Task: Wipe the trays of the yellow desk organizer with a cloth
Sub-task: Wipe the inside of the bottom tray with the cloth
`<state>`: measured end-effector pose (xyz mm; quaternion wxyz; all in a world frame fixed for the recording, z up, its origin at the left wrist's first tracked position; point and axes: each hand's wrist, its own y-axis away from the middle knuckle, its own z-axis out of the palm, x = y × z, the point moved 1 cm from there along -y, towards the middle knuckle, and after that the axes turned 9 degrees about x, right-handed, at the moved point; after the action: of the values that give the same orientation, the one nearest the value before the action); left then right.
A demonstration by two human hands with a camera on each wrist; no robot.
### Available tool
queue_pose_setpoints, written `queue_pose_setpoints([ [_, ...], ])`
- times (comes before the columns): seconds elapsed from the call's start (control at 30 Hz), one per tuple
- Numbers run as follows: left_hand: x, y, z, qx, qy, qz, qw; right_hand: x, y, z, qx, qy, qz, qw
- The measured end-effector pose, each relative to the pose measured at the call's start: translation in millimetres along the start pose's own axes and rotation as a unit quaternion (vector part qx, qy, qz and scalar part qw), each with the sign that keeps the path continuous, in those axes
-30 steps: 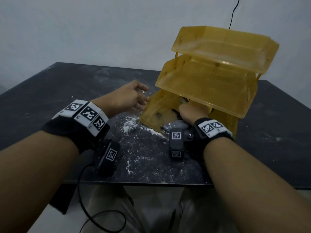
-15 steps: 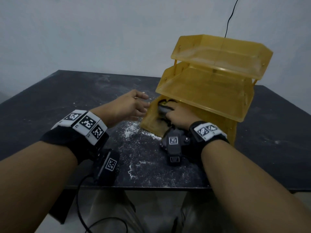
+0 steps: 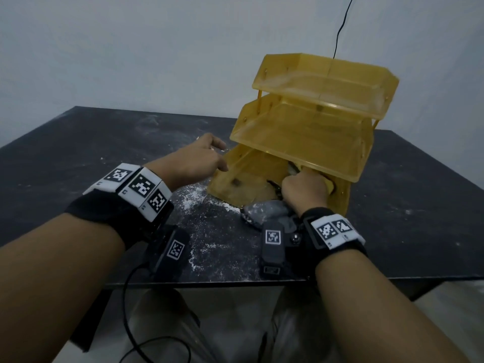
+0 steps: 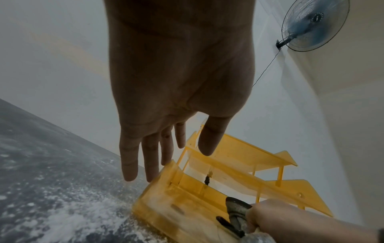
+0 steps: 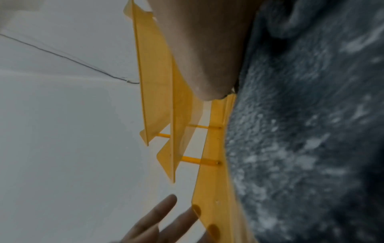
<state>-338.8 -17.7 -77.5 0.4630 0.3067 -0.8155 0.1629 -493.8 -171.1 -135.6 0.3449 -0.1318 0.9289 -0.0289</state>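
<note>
The yellow desk organizer (image 3: 309, 127) with three stacked trays stands on the black table. My right hand (image 3: 305, 188) reaches into the right part of the bottom tray (image 3: 246, 176) and grips a grey, powder-dusted cloth (image 3: 262, 213), which trails out over the tray's front lip. In the left wrist view the right hand (image 4: 276, 217) clutches the bunched cloth (image 4: 235, 208) on the tray floor. My left hand (image 3: 207, 158) rests with straight fingers (image 4: 149, 156) against the organizer's (image 4: 234, 157) left side wall. The cloth (image 5: 311, 131) fills the right wrist view beside the organizer (image 5: 212, 180).
White powder (image 3: 199, 203) is strewn over the dark table (image 3: 104, 142) in front of the organizer. The table's front edge (image 3: 209, 281) runs just below my wrists. A thin cable (image 3: 341, 24) hangs down the wall behind the organizer, and a wall fan (image 4: 313, 24) is mounted above.
My right hand swept the cloth to the left side of the bottom tray, then back to its right side. The left hand has stayed on the organizer's left wall.
</note>
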Motion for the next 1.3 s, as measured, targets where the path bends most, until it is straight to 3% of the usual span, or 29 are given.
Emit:
queue_pose_setpoints([
  [0.07, -1, -3, 1, 0.001, -0.002, 0.002, 1.0, 0, -11, 2, -0.021, 0.08, 0.014, 0.997],
  [0.13, -2, -6, 0, 0.005, 0.006, 0.006, 1.0, -4, -18, 4, -0.058, 0.13, -0.016, 0.99],
  [0.33, -9, -11, -9, -0.009, 0.084, -0.005, 0.996, -27, -35, 13, -0.143, 0.127, -0.109, 0.975],
  [0.5, -9, -7, -8, -0.003, 0.132, -0.021, 0.991, -36, -6, 27, -0.205, -0.066, -0.232, 0.949],
  [0.67, -9, 1, -10, -0.011, 0.085, -0.018, 0.996, -28, 36, 11, -0.297, -0.109, -0.27, 0.909],
  [0.7, -8, 4, -10, -0.017, 0.075, -0.011, 0.997, -27, 38, 4, -0.287, -0.16, -0.25, 0.911],
  [0.77, -6, 6, -10, -0.02, 0.085, -0.016, 0.996, -22, 31, -2, -0.19, -0.232, -0.181, 0.937],
  [0.83, -5, 8, -9, -0.018, 0.094, -0.026, 0.995, -21, 18, 5, -0.114, -0.193, -0.163, 0.961],
  [0.9, -6, 9, -9, -0.021, 0.093, -0.029, 0.995, -31, 20, 15, -0.147, -0.107, -0.208, 0.961],
  [0.97, -5, 10, -9, -0.025, 0.088, -0.031, 0.995, -40, 30, 22, -0.201, -0.051, -0.279, 0.937],
  [1.03, -4, 10, -10, -0.026, 0.085, -0.035, 0.995, -46, 38, 19, -0.249, -0.059, -0.309, 0.916],
  [1.1, -5, 9, -11, -0.025, 0.083, -0.04, 0.995, -44, 38, 13, -0.28, -0.137, -0.281, 0.908],
  [1.17, -5, 9, -12, -0.024, 0.079, -0.041, 0.996, -39, 28, 13, -0.207, -0.183, -0.236, 0.932],
  [1.23, -4, 9, -11, -0.021, 0.078, -0.041, 0.996, -39, 20, 15, -0.122, -0.137, -0.229, 0.956],
  [1.3, -4, 10, -11, -0.023, 0.074, -0.041, 0.996, -44, 23, 21, -0.136, -0.046, -0.272, 0.951],
])
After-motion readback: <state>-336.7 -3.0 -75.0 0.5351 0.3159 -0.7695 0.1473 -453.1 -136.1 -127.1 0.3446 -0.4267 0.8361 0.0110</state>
